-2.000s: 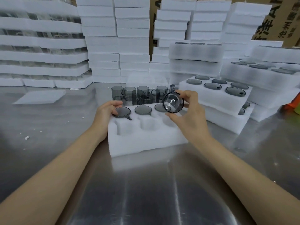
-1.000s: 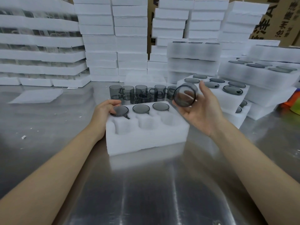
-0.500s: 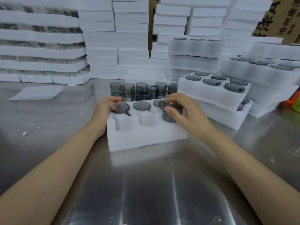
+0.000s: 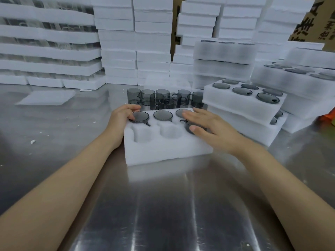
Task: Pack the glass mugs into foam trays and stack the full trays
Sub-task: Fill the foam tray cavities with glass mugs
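Smoke-grey glass mug [image 4: 186, 125] is set in the front right pocket of the white foam tray [image 4: 163, 151] and is covered by the right hand [image 4: 208, 127], laid flat with fingers straight. The tray's left end is gripped by the left hand [image 4: 120, 118], fingers curled. Loose mugs [image 4: 147, 96] are grouped just behind it on the steel table [image 4: 163, 205]

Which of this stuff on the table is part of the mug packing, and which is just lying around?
In the job: foam tray, mug under the right hand, loose mugs behind it, full trays at right.
Lying about: flat foam sheet, foam crumbs, cardboard box.
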`<state>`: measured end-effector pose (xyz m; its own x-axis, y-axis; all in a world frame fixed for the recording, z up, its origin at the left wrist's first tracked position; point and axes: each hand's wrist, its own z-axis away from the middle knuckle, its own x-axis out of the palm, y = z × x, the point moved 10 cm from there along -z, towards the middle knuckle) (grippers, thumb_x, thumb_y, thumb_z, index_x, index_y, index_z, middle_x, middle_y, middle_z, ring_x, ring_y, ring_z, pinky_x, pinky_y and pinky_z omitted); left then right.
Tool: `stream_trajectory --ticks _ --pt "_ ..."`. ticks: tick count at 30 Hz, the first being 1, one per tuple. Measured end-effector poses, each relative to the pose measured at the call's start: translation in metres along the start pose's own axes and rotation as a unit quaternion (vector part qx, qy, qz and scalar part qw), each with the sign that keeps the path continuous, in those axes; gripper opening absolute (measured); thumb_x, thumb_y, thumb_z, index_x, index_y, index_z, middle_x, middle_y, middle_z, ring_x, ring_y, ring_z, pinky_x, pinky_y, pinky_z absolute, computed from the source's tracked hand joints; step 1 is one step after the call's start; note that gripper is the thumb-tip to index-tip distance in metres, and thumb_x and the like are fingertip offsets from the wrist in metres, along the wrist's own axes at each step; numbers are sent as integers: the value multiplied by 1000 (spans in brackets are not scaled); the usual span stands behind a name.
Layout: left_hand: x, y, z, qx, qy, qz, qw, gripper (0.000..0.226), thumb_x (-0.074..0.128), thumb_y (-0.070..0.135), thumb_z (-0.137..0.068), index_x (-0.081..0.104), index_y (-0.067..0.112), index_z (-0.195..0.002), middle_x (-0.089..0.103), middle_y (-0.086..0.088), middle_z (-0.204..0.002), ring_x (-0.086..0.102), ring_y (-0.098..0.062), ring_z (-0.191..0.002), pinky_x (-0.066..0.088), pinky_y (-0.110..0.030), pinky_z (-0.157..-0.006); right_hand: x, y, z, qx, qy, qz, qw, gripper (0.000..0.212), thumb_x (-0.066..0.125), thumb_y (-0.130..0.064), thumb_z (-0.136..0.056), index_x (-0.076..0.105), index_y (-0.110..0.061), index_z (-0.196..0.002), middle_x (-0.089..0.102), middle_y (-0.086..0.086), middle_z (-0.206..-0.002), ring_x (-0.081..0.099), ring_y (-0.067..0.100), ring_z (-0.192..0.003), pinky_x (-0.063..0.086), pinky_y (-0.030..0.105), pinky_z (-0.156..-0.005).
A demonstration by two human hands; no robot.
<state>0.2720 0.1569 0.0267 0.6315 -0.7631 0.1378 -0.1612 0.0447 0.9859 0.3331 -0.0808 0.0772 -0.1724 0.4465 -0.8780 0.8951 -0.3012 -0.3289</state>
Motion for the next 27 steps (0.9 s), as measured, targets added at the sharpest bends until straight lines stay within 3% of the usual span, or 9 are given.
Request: stream_trajectory --ticks 4,10,14,16,18,19,22,24,27 --pt "0 0 1 -1 -2 -5 1000 41 35 -10 -76 66 13 -89 64 0 -95 59 -15 -83 46 -26 -76 15 8 6 34 -102 67 992 74 19 -70 -81 21 -37 -148 9 -30 -151 -6 2 -145 4 41 -120" --pt "0 3 2 3 0 -24 1000 41 36 -9 -76 67 14 -89 65 1 -93 59 -13 -82 47 -23 -75 20 9 8 49 -139 48 988 74 23 -65 -83 18 -34 -149 4 -30 -153 -15 0 -143 -1 38 -120" --pt "0 2 2 2 -9 -39 999 41 37 -8 -76 68 16 -89 65 -1 -94 59 -18 -88 46 -32 -87 20 16 9 69 -63 -207 974 57 31 -60 -94 40 -33 -142 31 -30 -147 9 -7 -142 9 25 -118" --pt "1 2 2 0 -21 -39 999 42 36 -8 -76 68 17 -89 64 0 -95 59 -18 -89 45 -32 -87 12 42 11 131 44 -375 917 49 33 -58 -93 51 -36 -133 47 -31 -135 33 -6 -134 23 29 -114" --pt "3 1 2 -1 -37 -31 999 43 35 -7 -75 68 17 -90 64 1 -98 59 -19 -92 45 -33 -87 11 80 17 216 154 -475 839 37 37 -43 -98 56 -26 -125 60 -13 -127 56 2 -112 45 31 -99" --pt "3 1 1 0 -44 -27 999 44 34 -7 -75 68 17 -90 64 1 -100 58 -20 -93 45 -33 -86 12 93 20 255 181 -464 829 31 40 -31 -100 58 -18 -123 64 0 -124 62 7 -98 51 27 -85" --pt "4 1 -2 3 -59 -30 998 41 32 -6 -72 66 13 -85 63 -1 -100 56 -23 -96 43 -34 -85 12 107 13 283 164 -265 907 24 47 -8 -97 67 -9 -111 70 10 -106 61 12 -82 48 17 -66" --pt "6 4 -4 4 -85 -39 996 36 36 3 -65 65 12 -85 62 -1 -99 56 -20 -95 45 -25 -81 10 95 -2 229 137 -126 955 21 51 -7 -93 71 -12 -98 71 3 -92 60 14 -81 43 23 -69" --pt "7 8 -7 15 -124 -59 990 46 38 9 -50 65 11 -87 62 -1 -98 61 -7 -84 46 -9 -64 22 86 -31 162 84 23 983 12 54 -12 -89 64 -5 -84 64 8 -82 57 29 -78 47 36 -67"
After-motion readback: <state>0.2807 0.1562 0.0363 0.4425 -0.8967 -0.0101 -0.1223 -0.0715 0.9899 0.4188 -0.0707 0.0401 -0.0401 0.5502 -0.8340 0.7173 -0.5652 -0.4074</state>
